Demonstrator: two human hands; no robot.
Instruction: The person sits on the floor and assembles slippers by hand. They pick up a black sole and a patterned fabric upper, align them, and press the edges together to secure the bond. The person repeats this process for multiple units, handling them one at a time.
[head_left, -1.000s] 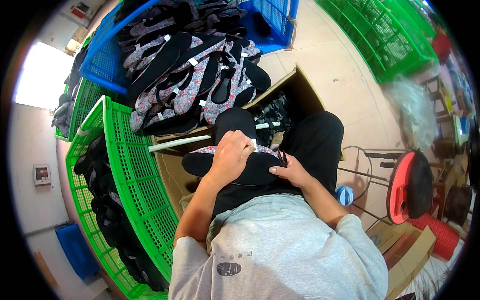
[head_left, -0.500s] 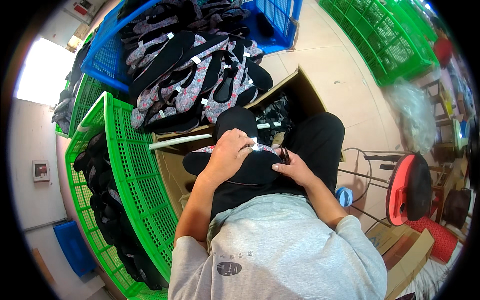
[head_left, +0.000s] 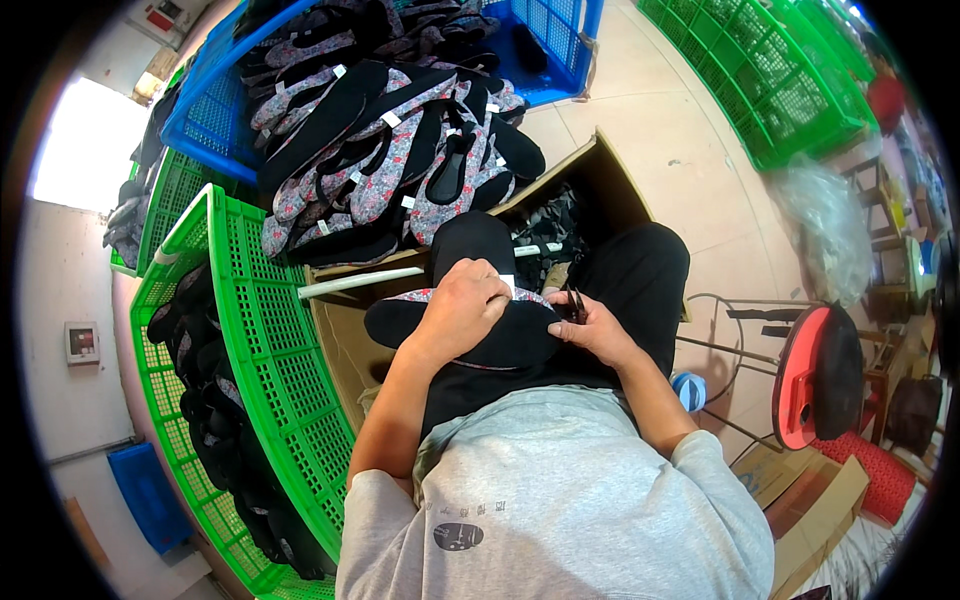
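Across my lap lies a floral slipper with a black sole, its patterned edge and white tag toward the far side. My left hand is closed on it, thumb and fingers pinched near the tag. Beyond that hand, another black sole-shaped piece sticks up. My right hand is closed round small dark thread snips, their points upward, at the slipper's right end. Whether the right fingers also touch the slipper is hard to make out.
A heap of floral slippers fills the far side, against a blue crate. An open cardboard box with dark scraps stands before me, a white bar across it. Left is a green crate; right, a red-and-black round stool.
My right hand has shifted slightly to the right with the snips, whose points now stand more upright. My left fingers have curled in a little near the tag.
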